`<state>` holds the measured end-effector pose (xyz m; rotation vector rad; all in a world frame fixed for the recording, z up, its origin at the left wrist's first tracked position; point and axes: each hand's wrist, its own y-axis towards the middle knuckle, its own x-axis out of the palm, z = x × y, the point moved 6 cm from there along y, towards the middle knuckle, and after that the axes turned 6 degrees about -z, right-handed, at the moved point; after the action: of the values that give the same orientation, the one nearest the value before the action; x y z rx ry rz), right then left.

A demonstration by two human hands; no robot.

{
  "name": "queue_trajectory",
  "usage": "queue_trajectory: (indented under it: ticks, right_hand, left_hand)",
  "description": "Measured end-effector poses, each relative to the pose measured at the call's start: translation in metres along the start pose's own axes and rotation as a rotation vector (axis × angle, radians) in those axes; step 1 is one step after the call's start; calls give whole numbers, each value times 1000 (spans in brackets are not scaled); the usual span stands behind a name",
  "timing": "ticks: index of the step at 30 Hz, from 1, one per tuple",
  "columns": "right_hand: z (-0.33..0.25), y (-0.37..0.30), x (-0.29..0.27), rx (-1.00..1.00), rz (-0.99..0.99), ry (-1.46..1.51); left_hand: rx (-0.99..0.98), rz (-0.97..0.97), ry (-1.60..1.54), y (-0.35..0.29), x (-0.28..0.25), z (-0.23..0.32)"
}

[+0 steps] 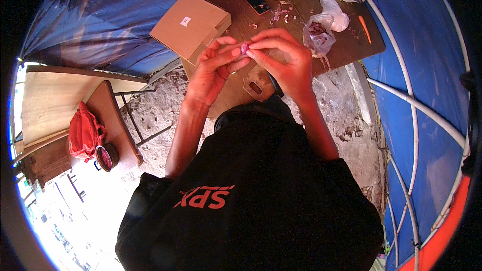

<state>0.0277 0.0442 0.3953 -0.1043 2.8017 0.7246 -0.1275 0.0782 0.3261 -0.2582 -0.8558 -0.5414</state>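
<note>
Bare brown wooden table (346, 50) lies open at its near right edge; a tan cardboard box (191, 24) blocks the left edge, and a clear plastic bag (321, 29) crowds the right.

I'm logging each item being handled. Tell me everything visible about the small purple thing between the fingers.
The small purple bulb, likely a shallot, is rounded with a glossy pinkish-purple surface. It is pinched between the fingertips of the left hand and the right hand, held above the near edge of the brown wooden table. Most of it is covered by fingers, so its peel state cannot be told.
</note>
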Motion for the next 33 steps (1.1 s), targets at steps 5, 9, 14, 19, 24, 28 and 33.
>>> queue_trajectory:
  ticks: [5,9,14,19,24,28,33]
  right_hand:
    - [7,0,0,60,-72,217]
    - [0,0,-5,-29,-132,19]
    - [1,-1,-8,2,-78,78]
    - [41,-12,-11,246,36,407]
    - [144,-35,1,378,-63,124]
    - [248,-99,6,706,-327,-427]
    - [308,-182,-9,846,-419,-722]
  left_hand:
    - [-33,-40,64,0,5,0]
    - [-64,-40,2,-1,8,-2]
    - [-62,16,-1,-2,6,-2]
    - [-104,-54,-338,2,5,-5]
    - [-92,-103,-527,-3,4,-5]
    - [-12,-28,-265,-5,-6,-3]
    - [53,64,4,2,-34,-14]
